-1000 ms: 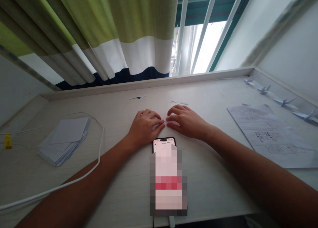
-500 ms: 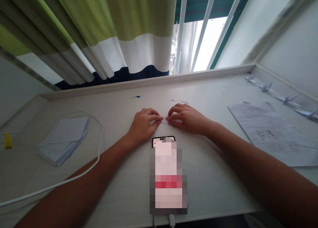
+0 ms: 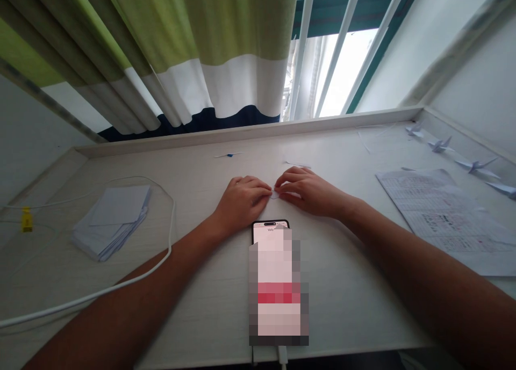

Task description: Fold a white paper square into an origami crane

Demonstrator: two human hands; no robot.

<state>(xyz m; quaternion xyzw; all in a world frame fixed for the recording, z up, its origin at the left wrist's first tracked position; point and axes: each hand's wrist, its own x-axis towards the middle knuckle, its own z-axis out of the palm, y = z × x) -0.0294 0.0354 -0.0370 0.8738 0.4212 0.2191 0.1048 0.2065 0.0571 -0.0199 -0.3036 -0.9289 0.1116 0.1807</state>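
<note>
A small piece of white paper [image 3: 274, 194] lies low over the desk in the middle of the view, pinched from both sides. My left hand [image 3: 245, 201] closes thumb and fingers on its left edge. On the right edge, my right hand [image 3: 308, 190] grips with thumb and fingertips together. The fingers cover most of the paper, so its folds cannot be made out. Just below the hands a phone [image 3: 271, 226] lies face up, its screen mostly blurred, with a cable plugged into its lower end.
A stack of white paper [image 3: 124, 204] lies at left, near a white cable [image 3: 171, 219] that crosses my left forearm. Printed sheets [image 3: 431, 209] lie at right. Several folded paper cranes [image 3: 440, 144] line the right edge. Thin paper strips and a small blue piece [image 3: 229, 155] lie behind my hands.
The whole view has shifted slightly, so things appear a little farther right. My fingertips are nearer each other, and less of the paper shows between them.
</note>
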